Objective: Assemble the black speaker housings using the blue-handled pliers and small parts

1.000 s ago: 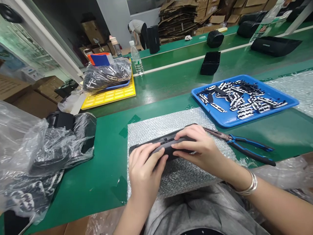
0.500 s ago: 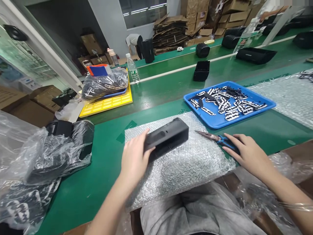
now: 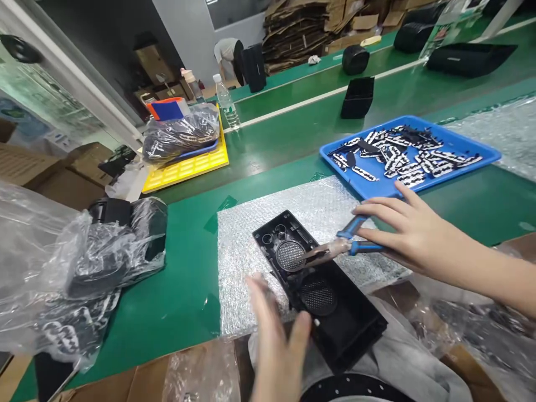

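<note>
A long black speaker housing with round mesh grilles lies with its hollow inside facing up, slanting over the near edge of the bubble wrap towards my lap. My left hand is beside its left long edge, fingers and thumb apart and partly blurred. I cannot tell whether the thumb touches the housing. In my right hand are long-nose pliers with blue handles, the handles spread. Their jaws reach over the upper mesh grille; whether they touch it is unclear.
A blue tray of black-and-white strip parts stands beyond my right hand. Bubble wrap covers the green table. Plastic-wrapped black items lie left. Further back are a yellow tray, a water bottle and black housings.
The housing has been turned so its hollow side faces up and brought closer to me. My left hand has come off its end. My right hand has lifted the pliers over the housing.
</note>
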Tool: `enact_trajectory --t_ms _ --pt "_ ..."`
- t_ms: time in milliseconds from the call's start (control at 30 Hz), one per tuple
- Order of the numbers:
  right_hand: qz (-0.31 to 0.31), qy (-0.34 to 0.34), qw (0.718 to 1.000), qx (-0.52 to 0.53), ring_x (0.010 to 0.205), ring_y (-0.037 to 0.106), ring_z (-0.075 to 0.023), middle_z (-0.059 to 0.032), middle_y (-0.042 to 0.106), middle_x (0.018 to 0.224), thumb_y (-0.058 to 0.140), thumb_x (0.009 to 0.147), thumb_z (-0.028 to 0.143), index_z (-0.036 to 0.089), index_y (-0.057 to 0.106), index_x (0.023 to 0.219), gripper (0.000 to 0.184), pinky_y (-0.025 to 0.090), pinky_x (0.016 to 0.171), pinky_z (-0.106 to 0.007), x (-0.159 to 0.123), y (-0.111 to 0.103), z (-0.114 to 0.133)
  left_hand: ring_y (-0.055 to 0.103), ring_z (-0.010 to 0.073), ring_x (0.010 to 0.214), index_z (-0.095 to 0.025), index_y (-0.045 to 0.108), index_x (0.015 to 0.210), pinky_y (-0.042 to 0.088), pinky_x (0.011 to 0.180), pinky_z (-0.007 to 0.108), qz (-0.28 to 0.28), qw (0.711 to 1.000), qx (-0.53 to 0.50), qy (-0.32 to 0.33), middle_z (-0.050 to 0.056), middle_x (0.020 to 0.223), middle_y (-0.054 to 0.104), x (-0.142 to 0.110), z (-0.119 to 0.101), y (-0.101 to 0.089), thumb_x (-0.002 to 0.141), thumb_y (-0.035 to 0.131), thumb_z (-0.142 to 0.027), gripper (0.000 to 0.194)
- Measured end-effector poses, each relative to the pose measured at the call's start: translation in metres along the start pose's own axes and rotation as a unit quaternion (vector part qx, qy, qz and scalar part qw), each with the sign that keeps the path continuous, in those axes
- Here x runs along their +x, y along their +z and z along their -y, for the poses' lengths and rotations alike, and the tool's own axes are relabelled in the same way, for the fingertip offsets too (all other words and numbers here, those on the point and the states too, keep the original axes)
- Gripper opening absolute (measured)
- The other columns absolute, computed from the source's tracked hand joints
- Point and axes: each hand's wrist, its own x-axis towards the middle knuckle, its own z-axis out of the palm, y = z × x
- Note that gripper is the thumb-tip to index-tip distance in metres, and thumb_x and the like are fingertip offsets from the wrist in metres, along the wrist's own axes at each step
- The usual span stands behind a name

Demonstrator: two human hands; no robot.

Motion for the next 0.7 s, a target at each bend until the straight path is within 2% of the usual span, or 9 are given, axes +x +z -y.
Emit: enact_trajectory --t_ms 33,67,133,233,333,433,533,600,700 --pt "0.009 -0.019 1.0 -0.018 0.103 0.058 -0.0336 -0.0155 0.063 0.112 0.036 0.091 0.008 0.021 0.064 0.093 0.031 0.037 0.095 -0.073 0.008 0.001 0.0 0.032 0.0396 0.142 -0.027 -0.015 0.154 0.052 0.1 0.057 -0.048 0.998 0.014 0.023 0.021 0.162 0.003 0.013 0.0 -0.015 0.098 0.047 -0.051 0.087" --pt "0.016 -0.032 0.999 -0.033 0.103 0.058 -0.0322 -0.0147 0.064 0.112 0.036 0.089 0.004 0.021 0.064 0.091 0.033 0.037 0.097 -0.074 0.015 0.003 0.001 0.026 0.0406 0.145 -0.027 0.001 0.157 0.044 0.106 0.062 -0.061 0.993 0.047 0.093 0.019 0.16 0.015 0.031 0.001 -0.032 0.092 0.051 -0.06 0.088" --pt "0.027 -0.052 0.997 -0.051 0.101 0.058 -0.0299 -0.0137 0.064 0.111 0.04 0.086 0.001 0.02 0.066 0.089 0.032 0.038 0.099 -0.072 0.028 0.006 0.002 0.034 0.0392 0.141 -0.031 0.032 0.151 0.038 0.11 0.064 0.017 0.949 0.156 0.273 0.015 0.147 0.044 0.07 0.002 -0.064 0.084 0.063 -0.061 0.079" --pt "0.02 -0.067 0.996 -0.063 0.099 0.058 -0.0288 -0.0146 0.065 0.109 0.046 0.083 -0.001 0.018 0.068 0.087 0.029 0.039 0.1 -0.07 0.041 0.013 0.006 0.041 0.0329 0.137 -0.025 0.049 0.137 0.035 0.113 0.062 0.124 0.882 0.243 0.384 0.013 0.133 0.058 0.117 0.004 -0.087 0.089 0.067 -0.036 0.052" --pt "0.024 -0.059 0.996 -0.069 0.097 0.057 -0.0267 -0.013 0.065 0.107 0.048 0.083 0.001 0.018 0.068 0.085 0.028 0.039 0.1 -0.069 0.046 0.021 0.008 0.051 0.03 0.129 -0.02 0.061 0.114 0.035 0.114 0.059 0.207 0.855 0.242 0.409 0.012 0.122 0.064 0.138 0.002 -0.085 0.09 0.067 -0.032 0.027" --pt "0.04 -0.058 0.995 -0.076 0.095 0.057 -0.025 -0.0108 0.065 0.105 0.049 0.082 0.002 0.019 0.069 0.082 0.026 0.04 0.102 -0.065 0.049 0.023 0.007 0.059 0.0262 0.119 -0.02 0.063 0.095 0.037 0.113 0.052 0.264 0.85 0.215 0.401 0.007 0.105 0.07 0.143 -0.001 -0.079 0.092 0.064 -0.027 0.007" --pt "0.06 -0.085 0.992 -0.066 0.093 0.057 -0.0258 -0.0115 0.065 0.104 0.05 0.082 0.002 0.018 0.069 0.082 0.025 0.044 0.097 -0.059 0.053 0.021 0.001 0.063 0.0225 0.107 -0.02 0.061 0.086 0.044 0.106 0.044 0.285 0.857 0.175 0.392 0.004 0.091 0.07 0.146 -0.005 -0.077 0.096 0.055 -0.02 0.012" --pt "0.074 -0.109 0.99 -0.048 0.092 0.056 -0.0263 -0.0123 0.065 0.104 0.051 0.082 0.003 0.018 0.069 0.081 0.023 0.048 0.087 -0.05 0.058 0.019 -0.005 0.064 0.0198 0.101 -0.02 0.059 0.085 0.048 0.097 0.037 0.301 0.858 0.145 0.39 0.004 0.089 0.069 0.148 -0.007 -0.077 0.097 0.05 -0.018 0.015" --pt "0.105 -0.138 0.985 -0.018 0.089 0.055 -0.0255 -0.0116 0.064 0.101 0.052 0.085 0.006 0.019 0.067 0.077 0.021 0.044 0.073 -0.04 0.065 0.019 -0.016 0.063 0.0194 0.1 -0.02 0.06 0.085 0.049 0.09 0.033 0.327 0.857 0.121 0.38 0.004 0.089 0.068 0.151 -0.011 -0.077 0.097 0.05 -0.017 0.016"
